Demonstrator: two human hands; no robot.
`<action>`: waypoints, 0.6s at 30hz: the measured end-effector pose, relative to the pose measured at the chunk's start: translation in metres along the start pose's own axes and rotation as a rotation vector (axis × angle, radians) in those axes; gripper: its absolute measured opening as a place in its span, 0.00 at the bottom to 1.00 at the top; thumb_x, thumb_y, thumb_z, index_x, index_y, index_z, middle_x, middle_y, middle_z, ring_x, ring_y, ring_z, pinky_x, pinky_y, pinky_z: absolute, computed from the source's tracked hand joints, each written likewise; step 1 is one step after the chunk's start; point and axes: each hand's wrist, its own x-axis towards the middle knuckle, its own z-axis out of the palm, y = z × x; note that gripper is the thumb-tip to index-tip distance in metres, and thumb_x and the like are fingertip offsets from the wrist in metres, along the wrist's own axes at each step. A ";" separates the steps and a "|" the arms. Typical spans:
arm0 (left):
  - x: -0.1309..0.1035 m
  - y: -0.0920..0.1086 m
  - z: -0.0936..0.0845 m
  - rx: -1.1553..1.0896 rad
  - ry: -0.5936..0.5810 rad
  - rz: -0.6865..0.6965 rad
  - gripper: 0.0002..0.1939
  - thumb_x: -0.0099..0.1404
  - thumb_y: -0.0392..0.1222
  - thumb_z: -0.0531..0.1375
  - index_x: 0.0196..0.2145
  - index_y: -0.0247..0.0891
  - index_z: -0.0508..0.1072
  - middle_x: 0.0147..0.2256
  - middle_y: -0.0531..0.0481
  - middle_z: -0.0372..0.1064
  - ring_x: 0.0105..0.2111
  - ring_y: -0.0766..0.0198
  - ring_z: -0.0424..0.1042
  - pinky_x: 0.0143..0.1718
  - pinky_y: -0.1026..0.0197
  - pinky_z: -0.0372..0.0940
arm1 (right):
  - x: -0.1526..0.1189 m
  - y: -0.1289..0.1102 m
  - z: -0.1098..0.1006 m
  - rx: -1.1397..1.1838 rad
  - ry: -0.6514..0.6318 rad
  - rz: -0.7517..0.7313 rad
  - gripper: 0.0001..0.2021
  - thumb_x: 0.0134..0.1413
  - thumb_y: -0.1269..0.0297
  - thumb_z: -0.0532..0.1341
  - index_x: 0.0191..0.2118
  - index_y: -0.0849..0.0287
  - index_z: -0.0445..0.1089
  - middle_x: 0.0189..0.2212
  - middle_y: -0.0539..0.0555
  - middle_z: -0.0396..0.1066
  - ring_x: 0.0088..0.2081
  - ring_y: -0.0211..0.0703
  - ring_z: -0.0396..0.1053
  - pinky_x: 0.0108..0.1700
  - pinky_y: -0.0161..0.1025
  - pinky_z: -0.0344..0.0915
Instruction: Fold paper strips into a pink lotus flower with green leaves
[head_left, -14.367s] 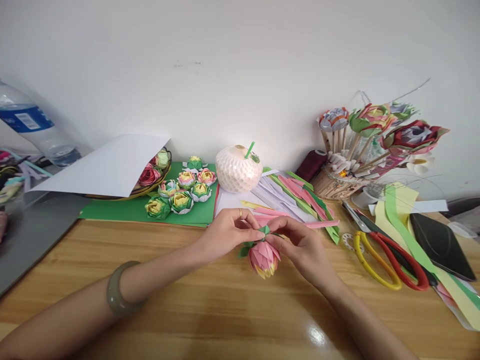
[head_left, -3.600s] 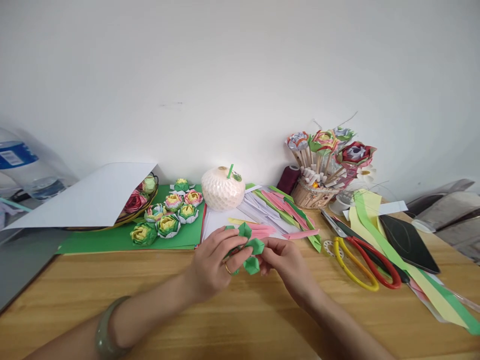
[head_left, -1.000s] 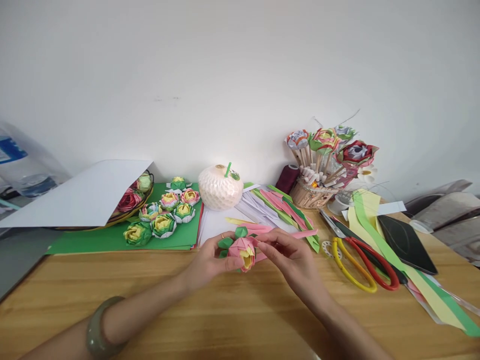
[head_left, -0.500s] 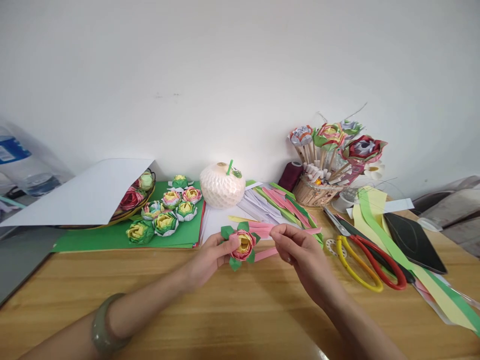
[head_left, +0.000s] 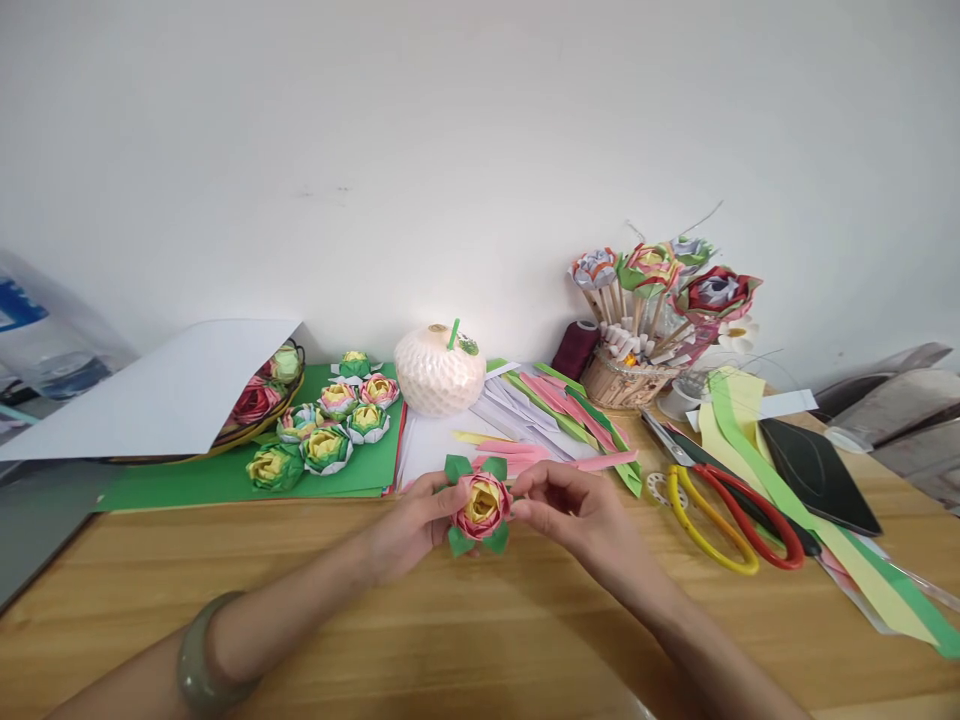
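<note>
A paper flower [head_left: 482, 506] with pink outer petals, a yellow centre and green leaves faces up above the front of the table. My left hand [head_left: 420, 522] is closed on its left side, thumb over the petals. At the flower's right edge is my right hand [head_left: 566, 507], thumb and forefinger bent together close against the petals. Whatever its fingertips pinch is too small or hidden to make out. Pink paper strips [head_left: 517, 453] lie just behind the hands on white paper [head_left: 427, 450].
Finished paper flowers [head_left: 328, 449] sit on green sheets [head_left: 225, 485] to the left. A white textured ball-shaped container [head_left: 441, 375] stands behind. Rightward are scissors [head_left: 720, 505], a thread spool [head_left: 576, 347], a basket of stemmed flowers [head_left: 626, 380] and a black tablet [head_left: 817, 475].
My right hand has come left and down, from apart from the flower to its right edge. The flower, still in my left hand, has turned and lowered slightly.
</note>
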 end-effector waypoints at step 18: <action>0.004 0.002 -0.003 0.573 -0.014 0.444 0.28 0.43 0.42 0.69 0.44 0.40 0.70 0.45 0.46 0.61 0.48 0.56 0.61 0.50 0.55 0.57 | -0.005 -0.003 0.004 -0.109 0.008 -0.049 0.11 0.47 0.58 0.60 0.24 0.60 0.70 0.20 0.49 0.66 0.24 0.36 0.60 0.25 0.33 0.56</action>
